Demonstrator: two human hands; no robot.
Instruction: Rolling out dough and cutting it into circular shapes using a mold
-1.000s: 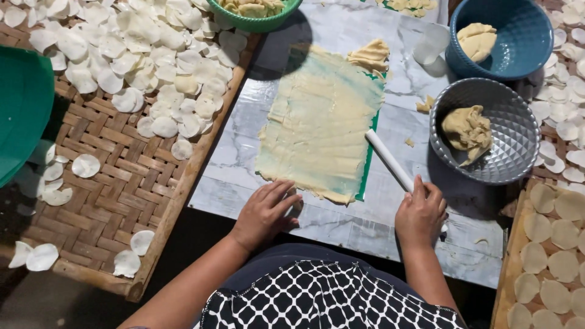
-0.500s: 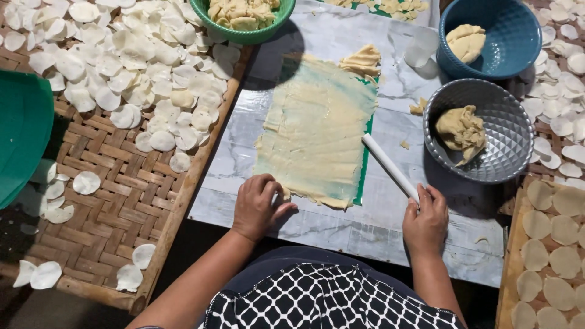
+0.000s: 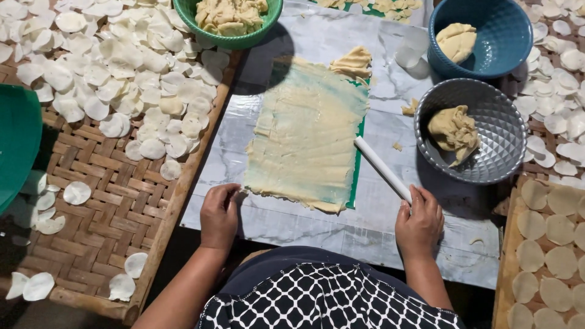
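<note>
A home food-making spot set low near the floor, shown by the marble-patterned surface carrying a rolled dough sheet, bowls of dough such as the green bowl, and woven bamboo trays spread with thin white discs.

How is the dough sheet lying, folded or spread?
Spread: the dough sheet lies flat on the marbled board, with only its far right corner bunched up.
</note>
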